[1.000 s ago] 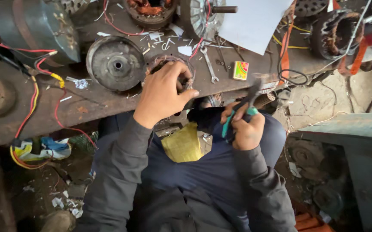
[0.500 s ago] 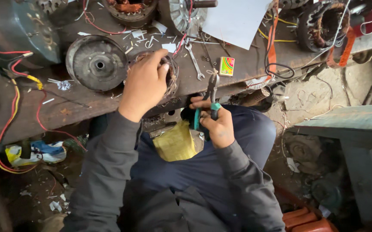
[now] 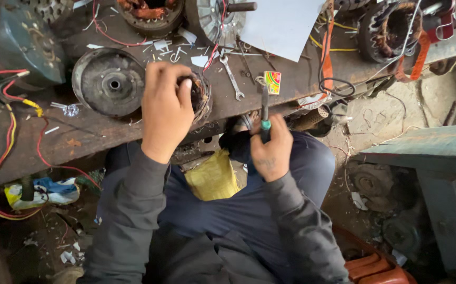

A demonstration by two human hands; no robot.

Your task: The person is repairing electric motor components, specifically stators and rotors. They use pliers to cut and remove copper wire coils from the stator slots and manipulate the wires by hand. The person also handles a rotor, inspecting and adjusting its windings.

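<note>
The left hand (image 3: 166, 108) is clamped over the round, copper-wound motor stator (image 3: 200, 95) at the near edge of the dark wooden surface (image 3: 96, 134). The right hand (image 3: 271, 151), fisted round the upright green-handled metal tool (image 3: 264, 113), is just right of it, tip pointing away from the body. A grey dished metal end cover (image 3: 111, 81) lies left; a small silver spanner (image 3: 231, 78) lies between tool and stator.
</note>
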